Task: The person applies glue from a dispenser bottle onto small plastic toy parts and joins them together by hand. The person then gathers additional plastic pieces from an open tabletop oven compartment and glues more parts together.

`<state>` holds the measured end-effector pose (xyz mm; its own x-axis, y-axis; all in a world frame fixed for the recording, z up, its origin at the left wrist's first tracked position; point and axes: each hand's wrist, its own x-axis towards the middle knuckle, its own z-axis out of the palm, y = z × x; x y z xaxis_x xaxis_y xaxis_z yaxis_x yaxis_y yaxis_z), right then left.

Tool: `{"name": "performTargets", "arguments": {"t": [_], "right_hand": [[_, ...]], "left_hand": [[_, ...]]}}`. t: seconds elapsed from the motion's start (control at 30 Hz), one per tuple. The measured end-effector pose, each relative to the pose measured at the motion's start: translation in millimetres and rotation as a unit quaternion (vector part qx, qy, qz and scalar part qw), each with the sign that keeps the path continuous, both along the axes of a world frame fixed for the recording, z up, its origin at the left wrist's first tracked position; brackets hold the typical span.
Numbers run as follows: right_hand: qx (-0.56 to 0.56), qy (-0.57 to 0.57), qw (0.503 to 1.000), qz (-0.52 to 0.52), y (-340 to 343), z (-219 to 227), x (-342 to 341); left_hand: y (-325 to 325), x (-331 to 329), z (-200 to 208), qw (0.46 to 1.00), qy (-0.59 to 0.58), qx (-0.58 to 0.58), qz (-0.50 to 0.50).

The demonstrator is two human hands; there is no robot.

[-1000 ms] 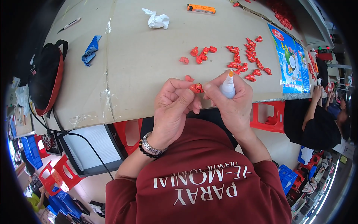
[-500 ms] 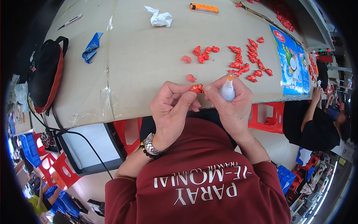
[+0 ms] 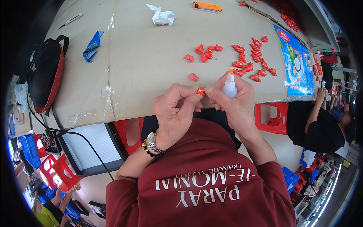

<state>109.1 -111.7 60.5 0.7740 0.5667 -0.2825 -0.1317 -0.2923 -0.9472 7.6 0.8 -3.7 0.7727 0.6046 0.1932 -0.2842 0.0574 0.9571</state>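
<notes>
Left hand (image 3: 172,111) and right hand (image 3: 237,108) both pinching your red piece (image 3: 201,91), twelve o'clock from your chest (image 3: 200,159); right also holds bottle (image 3: 229,89), three o'clock. Probably pressing; next needs steady pressure.

Near the middle of the frame, the small red piece (image 3: 201,91) has shifted slightly right and down, more covered by the left hand (image 3: 172,108). The white bottle (image 3: 230,90) in the right hand (image 3: 240,105) points straighter up, its orange tip (image 3: 231,71) higher. At lower left, a yellow-green-clad co-worker (image 3: 45,216) shows more.
</notes>
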Motion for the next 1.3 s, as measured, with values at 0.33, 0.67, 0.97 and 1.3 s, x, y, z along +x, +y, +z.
{"name": "performTargets", "arguments": {"t": [0.33,0.67,0.97,1.3], "right_hand": [[0.062,-0.078,0.995,0.016,-5,-8,2],[0.150,-0.348,0.922,0.086,-4,-29,13],[0.128,-0.259,0.955,0.072,-5,-25,13],[0.104,-0.218,0.967,0.077,-7,-16,11]], "left_hand": [[-2,6,1,0.999,-0.027,0.024,0.017],[9,4,11,0.995,0.038,-0.072,-0.054],[5,3,8,0.984,-0.023,-0.155,-0.086],[-2,2,8,0.985,-0.025,-0.148,-0.081]]}}
